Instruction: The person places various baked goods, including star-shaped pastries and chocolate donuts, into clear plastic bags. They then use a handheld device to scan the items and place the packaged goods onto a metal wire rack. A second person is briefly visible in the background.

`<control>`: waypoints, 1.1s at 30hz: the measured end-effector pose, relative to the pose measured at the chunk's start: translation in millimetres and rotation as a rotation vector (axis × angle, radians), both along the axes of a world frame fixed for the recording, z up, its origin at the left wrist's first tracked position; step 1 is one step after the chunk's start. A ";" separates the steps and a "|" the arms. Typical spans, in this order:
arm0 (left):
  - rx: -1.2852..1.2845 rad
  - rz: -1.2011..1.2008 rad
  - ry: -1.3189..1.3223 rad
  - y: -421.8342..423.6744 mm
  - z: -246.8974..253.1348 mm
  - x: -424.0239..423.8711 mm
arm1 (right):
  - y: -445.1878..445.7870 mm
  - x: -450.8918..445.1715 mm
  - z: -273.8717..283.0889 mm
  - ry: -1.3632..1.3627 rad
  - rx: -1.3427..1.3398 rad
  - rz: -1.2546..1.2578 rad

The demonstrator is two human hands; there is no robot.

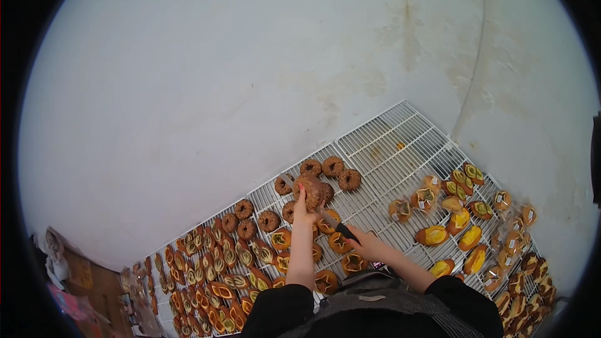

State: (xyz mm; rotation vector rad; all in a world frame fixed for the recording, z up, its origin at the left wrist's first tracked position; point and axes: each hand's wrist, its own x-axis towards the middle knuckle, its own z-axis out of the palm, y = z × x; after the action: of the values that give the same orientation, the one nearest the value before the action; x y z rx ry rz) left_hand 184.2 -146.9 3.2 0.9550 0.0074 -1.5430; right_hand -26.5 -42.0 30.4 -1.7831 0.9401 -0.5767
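My left hand (307, 209) holds up a round chocolate-brown bun (308, 190) with a crumbly coating, above the wire rack. In my right hand (364, 239) is a long knife by its black handle (346, 233). Its metal blade (287, 179) runs up to the left and passes through or behind the bun; its tip shows on the far side. Beyond the bun sit several crumb-coated ring buns (333, 167). Below my hands lie round buns with star-shaped openings and dark filling (354, 263).
White wire racks (394, 126) meet the stained white walls (188, 80). Rows of oval filled breads (230, 258) cover the left side. To the right are bagged buns (423, 198), yellow-topped breads (432, 234) and dark split rolls (516, 305). A cardboard box (91, 291) stands far left.
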 end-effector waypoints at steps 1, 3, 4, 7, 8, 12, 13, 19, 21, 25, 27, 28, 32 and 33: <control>-0.003 -0.007 -0.003 -1.1 -3.5 7.7 | 5.5 -2.1 -2.2 0.023 -0.013 -0.003; 0.000 -0.028 -0.011 -2.7 -7.2 18.3 | 15.5 -6.7 0.1 0.067 -0.030 -0.017; 0.025 -0.007 -0.018 -3.9 -9.5 22.3 | 18.4 -10.6 3.3 0.103 0.028 0.001; 0.084 0.038 -0.044 -10.8 -19.3 29.0 | 27.8 -28.2 12.4 0.125 0.112 0.021; 0.094 0.044 -0.056 -16.8 -27.8 32.2 | 32.8 -36.4 10.9 0.075 0.080 0.009; 0.028 0.121 -0.225 -41.2 -61.6 61.9 | 49.6 -77.9 5.7 0.078 0.389 -0.093; 0.059 0.082 -0.327 -48.5 -70.7 66.3 | 52.3 -85.5 5.3 0.080 0.430 -0.165; 0.265 -0.232 -0.827 -85.0 -100.7 51.3 | 48.7 -106.2 -12.2 0.035 0.558 -0.501; 0.317 -0.036 -1.577 -83.1 -115.6 67.4 | 40.9 -100.7 3.4 0.013 0.579 -0.518; 0.718 0.079 -1.951 -61.1 -123.4 136.3 | 52.5 -108.1 -15.6 0.020 0.573 -0.640; 0.900 -0.101 -1.835 -37.3 -130.6 173.5 | 53.8 -107.1 -15.8 0.028 0.594 -0.657; 0.898 -0.169 -1.657 -28.9 -130.9 185.2 | 55.0 -105.8 -19.3 0.031 0.591 -0.674; 0.689 -0.511 -1.360 1.0 -170.2 264.6 | 40.8 -84.7 -14.7 0.095 0.570 -0.564; 0.629 -0.634 -1.345 1.1 -170.4 270.2 | 37.4 -81.3 -19.2 0.099 0.541 -0.528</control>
State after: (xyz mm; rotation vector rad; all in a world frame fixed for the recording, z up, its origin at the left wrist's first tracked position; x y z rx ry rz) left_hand 454.4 -145.8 -167.2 2.5236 -0.8688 -1.1315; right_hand -107.8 -4.6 11.2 -1.0851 1.4919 -0.4958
